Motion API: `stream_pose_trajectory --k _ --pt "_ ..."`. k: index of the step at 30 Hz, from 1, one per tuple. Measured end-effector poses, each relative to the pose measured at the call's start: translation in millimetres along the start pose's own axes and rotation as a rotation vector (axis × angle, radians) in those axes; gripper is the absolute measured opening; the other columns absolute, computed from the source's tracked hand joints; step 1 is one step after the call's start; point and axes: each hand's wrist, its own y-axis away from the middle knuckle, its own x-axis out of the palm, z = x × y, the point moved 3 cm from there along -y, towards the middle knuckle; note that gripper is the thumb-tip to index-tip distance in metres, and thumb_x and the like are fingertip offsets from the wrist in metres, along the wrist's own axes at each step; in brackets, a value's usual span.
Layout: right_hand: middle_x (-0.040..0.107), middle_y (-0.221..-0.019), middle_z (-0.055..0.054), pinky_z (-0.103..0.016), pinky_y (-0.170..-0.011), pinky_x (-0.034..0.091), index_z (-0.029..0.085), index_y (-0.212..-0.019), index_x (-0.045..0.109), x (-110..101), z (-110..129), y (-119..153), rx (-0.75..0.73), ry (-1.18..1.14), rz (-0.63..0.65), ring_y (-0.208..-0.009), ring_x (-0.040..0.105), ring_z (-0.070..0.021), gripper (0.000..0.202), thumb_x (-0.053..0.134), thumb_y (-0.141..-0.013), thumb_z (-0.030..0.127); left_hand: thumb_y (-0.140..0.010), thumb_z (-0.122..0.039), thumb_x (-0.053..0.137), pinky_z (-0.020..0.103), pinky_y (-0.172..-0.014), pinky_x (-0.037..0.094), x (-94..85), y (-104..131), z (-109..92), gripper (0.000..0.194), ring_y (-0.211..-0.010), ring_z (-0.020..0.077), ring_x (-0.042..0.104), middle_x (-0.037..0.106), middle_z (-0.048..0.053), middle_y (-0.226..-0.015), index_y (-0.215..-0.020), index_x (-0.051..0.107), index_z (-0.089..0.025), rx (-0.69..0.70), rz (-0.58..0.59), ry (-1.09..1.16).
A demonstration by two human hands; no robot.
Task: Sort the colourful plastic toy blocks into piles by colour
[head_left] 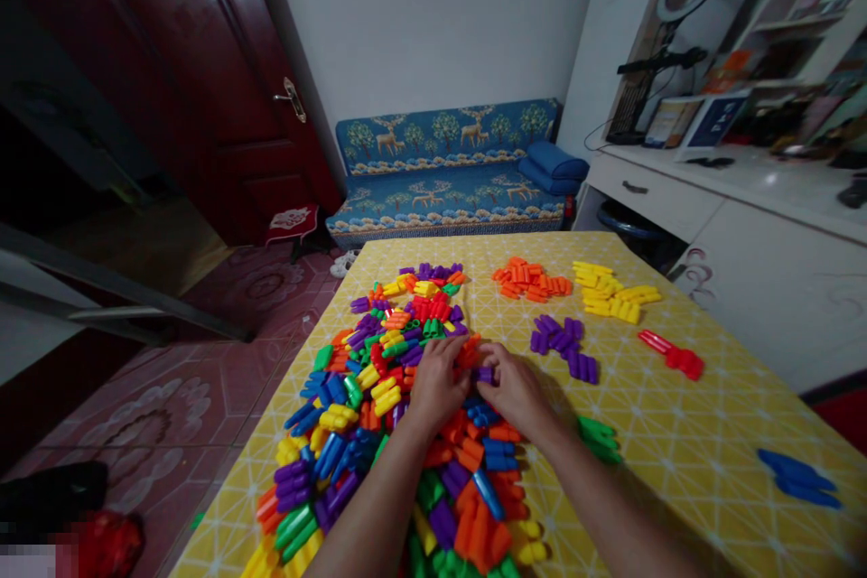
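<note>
A large mixed heap of plastic building blocks (386,397), shaped like joined tubes in purple, orange, yellow, green, blue and red, spreads over the table's left side. My left hand (437,384) rests over the heap with its fingers curled down. An orange block (469,350) lies by its fingertips; whether they grip anything is partly hidden. Beside it, my right hand (511,386) pinches a purple block (484,374) between thumb and fingers. The hands are close together at the heap's right edge.
Sorted on the yellow tablecloth (677,433) are orange blocks (528,280), yellow blocks (613,293), purple blocks (562,345), red blocks (674,356), green blocks (600,439) and blue blocks (799,477). Beyond stand a blue patterned sofa (433,190) and a white cabinet (765,244).
</note>
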Motion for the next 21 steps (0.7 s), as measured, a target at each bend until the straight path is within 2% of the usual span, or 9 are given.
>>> stream_pose_trajectory --k 3,7,8,10,13,15,17,19,21 --pt "0.072 -0.086 -0.004 -0.031 -0.064 0.053 0.024 -0.106 0.061 -44 -18 -1 0.062 -0.030 -0.111 -0.070 0.068 -0.0198 0.035 0.065 -0.072 0.031 -0.076 -0.009 0.062 0.040 -0.097 0.048 1.2 0 1 0.050 -0.110 0.0249 0.054 0.068 0.006 -0.119 -0.124 0.063 -0.019 -0.001 0.010 0.001" --pt "0.072 -0.081 -0.008 -0.029 -0.058 0.051 0.020 -0.101 0.062 -110 -76 -6 0.185 0.009 -0.381 -0.067 0.067 -0.0205 0.035 0.063 -0.075 0.044 -0.078 -0.010 0.062 0.040 -0.096 0.048 2.2 1 2 0.041 -0.109 0.0244 0.055 0.068 0.006 -0.118 -0.117 0.067 -0.020 0.009 0.002 0.017" --pt "0.071 -0.079 -0.008 -0.029 -0.057 0.051 0.019 -0.098 0.063 -122 -92 -5 0.205 0.028 -0.447 -0.066 0.067 -0.0205 0.035 0.063 -0.074 0.044 -0.078 -0.010 0.062 0.039 -0.096 0.048 2.1 1 2 0.040 -0.109 0.0243 0.055 0.068 0.006 -0.118 -0.117 0.067 -0.020 0.010 -0.001 0.022" --pt "0.071 -0.076 -0.008 -0.030 -0.059 0.051 0.018 -0.092 0.064 -134 -117 -3 0.218 0.084 -0.467 -0.067 0.067 -0.0213 0.032 0.061 -0.075 0.046 -0.079 -0.010 0.063 0.039 -0.095 0.049 1.5 2 2 0.038 -0.109 0.0245 0.055 0.068 0.006 -0.117 -0.116 0.068 -0.020 0.012 -0.003 0.027" --pt "0.072 -0.085 -0.011 -0.039 -0.076 0.053 0.018 -0.085 0.067 -131 -123 3 0.109 0.241 -0.406 -0.082 0.067 -0.0255 0.035 0.054 -0.082 0.050 -0.080 -0.012 0.063 0.039 -0.094 0.049 0.3 1 0 0.035 -0.108 0.0243 0.055 0.068 0.006 -0.116 -0.114 0.068 -0.020 0.012 0.002 0.024" --pt "0.069 -0.107 -0.015 -0.047 -0.093 0.047 0.018 -0.098 0.069 -122 -109 5 0.002 0.364 -0.433 -0.105 0.062 -0.0297 0.041 0.052 -0.084 0.053 -0.081 -0.014 0.063 0.039 -0.093 0.049 -0.3 0 -1 0.032 -0.107 0.0242 0.056 0.068 0.006 -0.116 -0.112 0.069 -0.020 0.011 0.009 0.021" --pt "0.059 -0.130 -0.016 -0.053 -0.103 0.039 0.019 -0.119 0.064 -110 -93 4 -0.062 0.468 -0.434 -0.126 0.048 -0.0342 0.050 0.055 -0.084 0.054 -0.082 -0.015 0.063 0.039 -0.093 0.050 -0.7 0 -1 0.029 -0.107 0.0244 0.056 0.069 0.006 -0.115 -0.110 0.070 -0.021 0.007 0.009 0.021" --pt "0.048 -0.144 -0.012 -0.059 -0.106 0.033 0.026 -0.130 0.059 -96 -83 0 -0.096 0.546 -0.325 -0.136 0.034 -0.0385 0.055 0.059 -0.083 0.053 -0.082 -0.014 0.063 0.040 -0.093 0.050 -1.0 0 -1 0.028 -0.108 0.0247 0.056 0.069 0.006 -0.114 -0.108 0.071 -0.021 0.005 0.004 0.021" --pt "0.046 -0.148 -0.006 -0.065 -0.104 0.029 0.033 -0.130 0.059 -86 -82 -4 -0.112 0.594 -0.194 -0.138 0.030 -0.0413 0.048 0.059 -0.084 0.048 -0.081 -0.013 0.063 0.041 -0.093 0.050 -0.8 0 -2 0.029 -0.108 0.0249 0.057 0.069 0.006 -0.114 -0.107 0.072 -0.021 0.006 0.006 0.018"
